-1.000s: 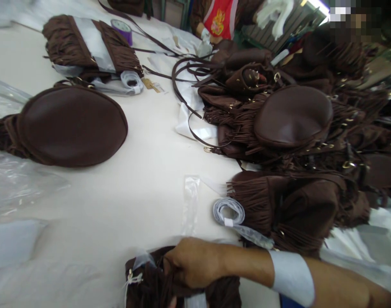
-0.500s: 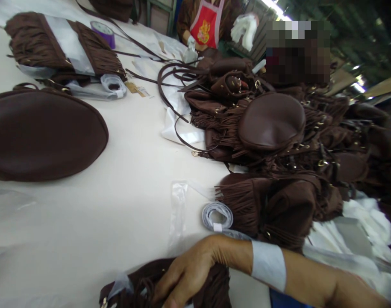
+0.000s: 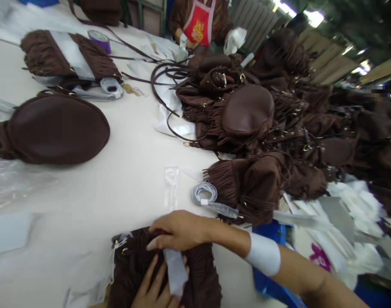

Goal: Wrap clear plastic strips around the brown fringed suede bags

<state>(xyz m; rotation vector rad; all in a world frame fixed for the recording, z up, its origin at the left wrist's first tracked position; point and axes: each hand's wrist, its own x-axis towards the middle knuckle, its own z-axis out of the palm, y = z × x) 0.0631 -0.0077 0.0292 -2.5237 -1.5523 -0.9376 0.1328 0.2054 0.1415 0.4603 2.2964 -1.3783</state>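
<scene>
White table takes up most of my view. Heap of brown bags down its right side, straps and fringe tangled. Bag in work, the dark fringed bag, lies on the table right in front of the person, both hands on it. Brown bag with its oval base showing sits far left; banded fringed bag beyond it. Blue bin right of the work. Right hand is curled over the bag's top; can't tell if it's pinching anything. Left hand is flat, fingers spread on the fringe. Pale coil by the heap. Purple-sided roll far left. White strip on the bag, upper end at the right hand.
</scene>
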